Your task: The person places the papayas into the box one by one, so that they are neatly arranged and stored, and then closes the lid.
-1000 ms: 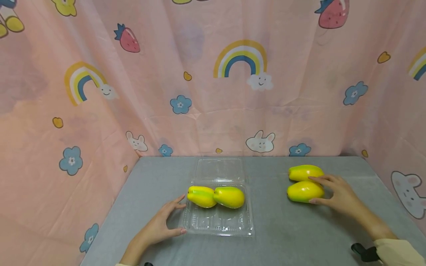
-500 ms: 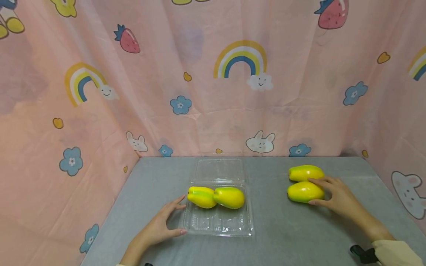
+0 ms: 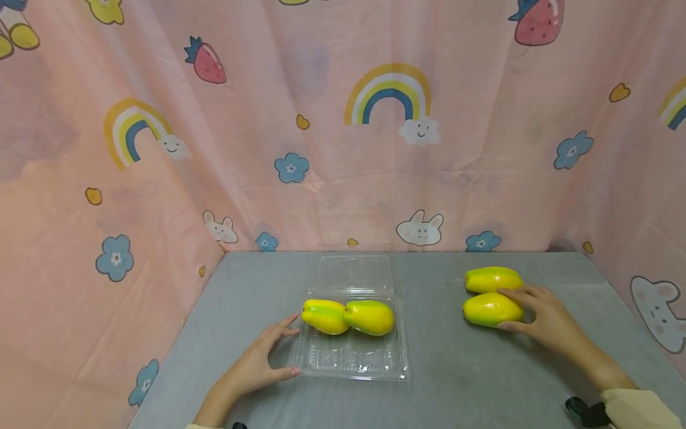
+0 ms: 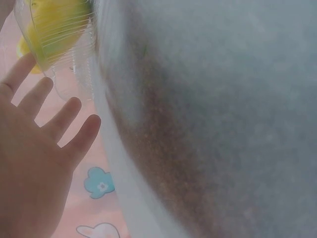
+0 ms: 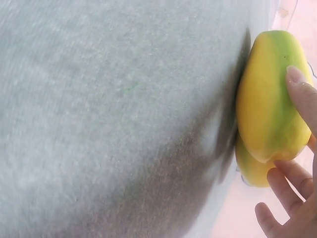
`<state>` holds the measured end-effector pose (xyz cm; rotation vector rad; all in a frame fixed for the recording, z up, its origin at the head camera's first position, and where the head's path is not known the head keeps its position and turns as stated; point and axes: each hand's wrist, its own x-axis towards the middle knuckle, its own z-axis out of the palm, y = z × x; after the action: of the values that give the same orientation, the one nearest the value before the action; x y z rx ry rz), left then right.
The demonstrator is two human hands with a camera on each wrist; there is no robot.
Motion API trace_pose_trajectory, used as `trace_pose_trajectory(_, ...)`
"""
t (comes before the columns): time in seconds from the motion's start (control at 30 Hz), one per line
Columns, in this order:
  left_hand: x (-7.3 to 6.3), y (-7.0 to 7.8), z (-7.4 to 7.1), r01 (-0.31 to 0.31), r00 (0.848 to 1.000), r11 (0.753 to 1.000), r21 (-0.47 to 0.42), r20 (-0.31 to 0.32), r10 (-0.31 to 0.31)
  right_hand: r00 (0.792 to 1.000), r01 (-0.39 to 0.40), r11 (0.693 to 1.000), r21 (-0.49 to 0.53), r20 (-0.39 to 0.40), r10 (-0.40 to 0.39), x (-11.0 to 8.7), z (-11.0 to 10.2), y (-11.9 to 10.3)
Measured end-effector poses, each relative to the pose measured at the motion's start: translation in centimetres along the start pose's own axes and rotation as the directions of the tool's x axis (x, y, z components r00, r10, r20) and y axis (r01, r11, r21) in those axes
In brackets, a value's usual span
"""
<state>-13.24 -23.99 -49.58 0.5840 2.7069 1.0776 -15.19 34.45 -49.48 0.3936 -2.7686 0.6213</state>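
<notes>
Pink cloth (image 3: 343, 202) backs the grey desk (image 3: 455, 375), where the right hand (image 3: 549, 316) pinches the nearer loose papaya (image 3: 489, 310); a fuller grip should steady it. The left hand (image 3: 254, 360) spreads wide beside the clear box (image 3: 354, 377).

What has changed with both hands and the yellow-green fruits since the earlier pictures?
Nothing visibly changed. The right hand stays around one end of the nearer loose fruit; the left hand stays beside the clear box. The two fruits in the box and the farther loose fruit lie where they were.
</notes>
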Motion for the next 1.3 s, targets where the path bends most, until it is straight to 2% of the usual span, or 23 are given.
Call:
trace_pose_trajectory(1.0, 0.1, -0.1, 0.0, 0.004, 1.0, 1.0, -0.003, 0.006, -0.004, 1.0, 0.008, 1.0, 0.02, -0.023, -0.008, 0.1, -0.4, -1.5)
trace_pose_trajectory(1.3, 0.1, 0.0, 0.0, 0.009, 1.0, 1.0, -0.003, 0.006, -0.009, 0.997, -0.064, 0.996, 0.057, 0.035, 0.062, 0.5, -0.8, -2.9)
